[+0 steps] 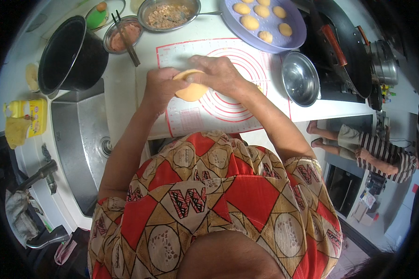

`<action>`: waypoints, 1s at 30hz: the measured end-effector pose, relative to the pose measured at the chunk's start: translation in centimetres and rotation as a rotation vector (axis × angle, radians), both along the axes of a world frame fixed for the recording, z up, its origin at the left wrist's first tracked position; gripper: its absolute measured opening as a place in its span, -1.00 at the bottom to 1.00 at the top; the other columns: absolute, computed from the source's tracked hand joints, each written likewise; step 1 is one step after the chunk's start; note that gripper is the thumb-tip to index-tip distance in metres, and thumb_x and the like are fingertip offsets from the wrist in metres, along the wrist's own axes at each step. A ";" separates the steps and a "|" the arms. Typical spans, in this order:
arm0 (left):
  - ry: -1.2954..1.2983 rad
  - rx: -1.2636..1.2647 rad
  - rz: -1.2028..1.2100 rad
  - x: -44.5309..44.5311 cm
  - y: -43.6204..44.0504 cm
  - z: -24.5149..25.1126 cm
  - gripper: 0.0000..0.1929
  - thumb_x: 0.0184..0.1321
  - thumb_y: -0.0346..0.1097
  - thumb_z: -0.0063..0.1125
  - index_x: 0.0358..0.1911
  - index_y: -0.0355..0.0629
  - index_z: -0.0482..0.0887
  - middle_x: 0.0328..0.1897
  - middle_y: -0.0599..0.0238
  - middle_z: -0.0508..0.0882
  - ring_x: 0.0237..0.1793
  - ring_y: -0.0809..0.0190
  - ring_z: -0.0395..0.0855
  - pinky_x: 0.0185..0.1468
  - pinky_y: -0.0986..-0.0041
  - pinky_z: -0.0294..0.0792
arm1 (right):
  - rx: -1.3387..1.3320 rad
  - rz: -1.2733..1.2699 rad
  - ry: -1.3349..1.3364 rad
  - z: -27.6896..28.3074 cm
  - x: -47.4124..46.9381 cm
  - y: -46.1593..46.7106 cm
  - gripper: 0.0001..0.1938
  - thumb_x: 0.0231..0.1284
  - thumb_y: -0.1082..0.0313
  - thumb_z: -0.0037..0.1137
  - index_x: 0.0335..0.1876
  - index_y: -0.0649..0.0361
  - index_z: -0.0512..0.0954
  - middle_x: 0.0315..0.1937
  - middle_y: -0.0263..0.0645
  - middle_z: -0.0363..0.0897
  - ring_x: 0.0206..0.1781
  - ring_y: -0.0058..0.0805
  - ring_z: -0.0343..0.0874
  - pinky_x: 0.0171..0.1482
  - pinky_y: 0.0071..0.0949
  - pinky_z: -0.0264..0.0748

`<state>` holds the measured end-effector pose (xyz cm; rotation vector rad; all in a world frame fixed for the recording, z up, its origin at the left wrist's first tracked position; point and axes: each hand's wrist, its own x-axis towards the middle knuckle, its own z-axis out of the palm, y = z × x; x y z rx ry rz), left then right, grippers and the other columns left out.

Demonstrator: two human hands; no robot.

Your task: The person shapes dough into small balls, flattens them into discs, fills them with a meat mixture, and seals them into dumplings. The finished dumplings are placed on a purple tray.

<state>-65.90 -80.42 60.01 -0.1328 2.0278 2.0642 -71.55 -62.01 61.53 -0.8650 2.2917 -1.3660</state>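
A flat round of yellowish dough point(192, 91) is pinched at its rim between my two hands, above a white silicone pastry mat point(185, 122) with red circles and scales. My left hand point(161, 83) grips the dough's left edge, thumb on top. From the right, my right hand point(220, 75) holds its upper right edge, with the thumb across the dough. The fingers beneath are hidden. Beyond the mat lie a steel bowl of minced filling point(167, 15) with a spoon in it, and a smaller bowl of pink paste point(125, 36) with dark chopsticks point(127, 43) across it.
A purple steamer tray point(227, 26) holds several dough balls. An empty steel bowl point(300, 79) stands right of the mat, near a wok point(356, 66) on the stove. Left are a black pot point(76, 57) and a steel sink point(78, 129). A person point(373, 150) stands at far right.
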 end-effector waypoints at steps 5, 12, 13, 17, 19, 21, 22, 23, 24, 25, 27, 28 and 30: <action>-0.044 0.282 0.171 0.4 1.7 0.8 -0.72 0.00 -0.43 0.28 -0.23 -0.47 0.64 -0.35 0.23 0.68 -0.40 0.36 0.63 -0.32 0.57 0.45 | -0.040 -0.150 0.024 0.6 0.3 -0.1 -0.77 0.17 0.23 0.15 -0.15 0.16 0.63 -0.41 -0.09 0.63 -0.39 -0.33 0.58 -0.22 -0.43 0.52; -0.025 0.061 -0.006 0.5 0.8 0.2 -0.74 0.05 -0.43 0.19 -0.20 -0.45 0.62 -0.30 0.23 0.67 -0.33 0.34 0.62 -0.23 0.56 0.44 | 0.063 -0.015 0.040 1.3 0.0 0.1 -0.79 0.17 0.26 0.12 -0.15 0.15 0.63 -0.41 -0.09 0.62 -0.40 -0.29 0.58 -0.22 -0.41 0.52; 0.002 -0.048 -0.009 0.4 0.5 0.2 -0.74 0.07 -0.41 0.16 -0.18 -0.44 0.62 -0.27 0.23 0.67 -0.30 0.33 0.62 -0.19 0.55 0.43 | 0.063 0.018 0.073 1.3 -0.1 0.1 -0.79 0.17 0.25 0.13 -0.15 0.14 0.63 -0.41 -0.09 0.62 -0.40 -0.30 0.57 -0.22 -0.41 0.52; -0.088 0.149 0.080 0.5 0.3 0.5 -0.78 0.05 -0.42 0.17 -0.26 -0.43 0.63 -0.32 0.25 0.66 -0.35 0.35 0.60 -0.24 0.57 0.42 | 0.062 -0.061 0.082 1.2 -0.3 0.0 -0.78 0.16 0.24 0.14 -0.15 0.14 0.63 -0.39 -0.10 0.63 -0.38 -0.28 0.60 -0.22 -0.38 0.52; -0.101 0.116 0.046 0.4 0.4 0.7 -0.78 0.05 -0.42 0.17 -0.25 -0.43 0.63 -0.32 0.25 0.66 -0.35 0.35 0.60 -0.24 0.57 0.42 | 0.017 -0.053 -0.204 1.2 -0.3 0.0 -0.79 0.17 0.23 0.13 -0.16 0.14 0.64 -0.39 -0.11 0.64 -0.37 -0.26 0.62 -0.22 -0.37 0.53; 0.009 -0.082 -0.036 0.2 0.5 0.8 -0.77 0.05 -0.43 0.17 -0.24 -0.44 0.63 -0.31 0.24 0.66 -0.35 0.34 0.60 -0.23 0.56 0.43 | -0.010 0.013 -0.022 1.1 -0.3 0.0 -0.77 0.16 0.22 0.14 -0.17 0.17 0.64 -0.41 -0.11 0.64 -0.38 -0.27 0.62 -0.24 -0.38 0.53; 0.024 -0.183 -0.002 0.2 0.8 0.8 -0.77 0.05 -0.43 0.17 -0.24 -0.44 0.62 -0.31 0.24 0.66 -0.34 0.34 0.60 -0.22 0.55 0.43 | -0.010 0.025 0.061 1.0 -0.3 -0.1 -0.77 0.16 0.21 0.15 -0.18 0.18 0.64 -0.42 -0.12 0.65 -0.39 -0.28 0.62 -0.25 -0.39 0.53; -0.001 -0.034 -0.045 0.1 0.7 0.8 -0.77 0.05 -0.42 0.17 -0.24 -0.44 0.63 -0.32 0.25 0.66 -0.35 0.34 0.60 -0.22 0.55 0.43 | 0.017 -0.023 0.061 1.0 -0.3 -0.1 -0.76 0.16 0.21 0.15 -0.17 0.18 0.63 -0.41 -0.10 0.65 -0.38 -0.28 0.62 -0.25 -0.39 0.53; -0.036 0.125 -0.001 0.2 0.9 0.6 -0.78 0.05 -0.42 0.17 -0.25 -0.43 0.63 -0.34 0.25 0.66 -0.36 0.34 0.60 -0.23 0.56 0.43 | 0.045 -0.071 0.062 0.9 -0.2 -0.2 -0.75 0.15 0.20 0.16 -0.16 0.19 0.63 -0.41 -0.09 0.65 -0.38 -0.28 0.62 -0.25 -0.39 0.53; -0.048 0.309 0.027 0.2 1.1 0.5 -0.78 0.05 -0.42 0.17 -0.26 -0.43 0.64 -0.35 0.26 0.66 -0.37 0.35 0.60 -0.24 0.56 0.42 | 0.031 -0.104 0.086 0.8 -0.2 -0.2 -0.73 0.15 0.19 0.17 -0.15 0.20 0.63 -0.41 -0.08 0.65 -0.37 -0.27 0.63 -0.25 -0.39 0.53; -0.111 0.306 0.109 0.5 1.1 0.3 -0.77 0.06 -0.42 0.17 -0.24 -0.43 0.63 -0.32 0.24 0.66 -0.34 0.35 0.59 -0.25 0.56 0.42 | -0.001 -0.097 -0.110 0.7 -0.2 -0.3 -0.75 0.14 0.22 0.17 -0.17 0.22 0.62 -0.41 -0.05 0.64 -0.37 -0.24 0.63 -0.25 -0.38 0.53; -0.165 0.332 0.065 0.5 0.9 0.2 -0.76 0.07 -0.41 0.17 -0.22 -0.43 0.63 -0.31 0.24 0.66 -0.33 0.35 0.59 -0.26 0.56 0.42 | -0.015 -0.099 -0.211 0.6 -0.2 -0.4 -0.75 0.14 0.23 0.18 -0.18 0.23 0.62 -0.41 -0.04 0.64 -0.37 -0.23 0.63 -0.25 -0.37 0.53; -0.037 0.096 0.007 0.6 0.8 0.1 -0.71 0.09 -0.40 0.16 -0.13 -0.44 0.60 -0.25 0.21 0.65 -0.30 0.34 0.60 -0.27 0.56 0.43 | -0.006 -0.023 0.081 0.5 -0.1 -0.4 -0.76 0.13 0.24 0.19 -0.19 0.24 0.61 -0.41 -0.04 0.64 -0.38 -0.25 0.63 -0.25 -0.39 0.53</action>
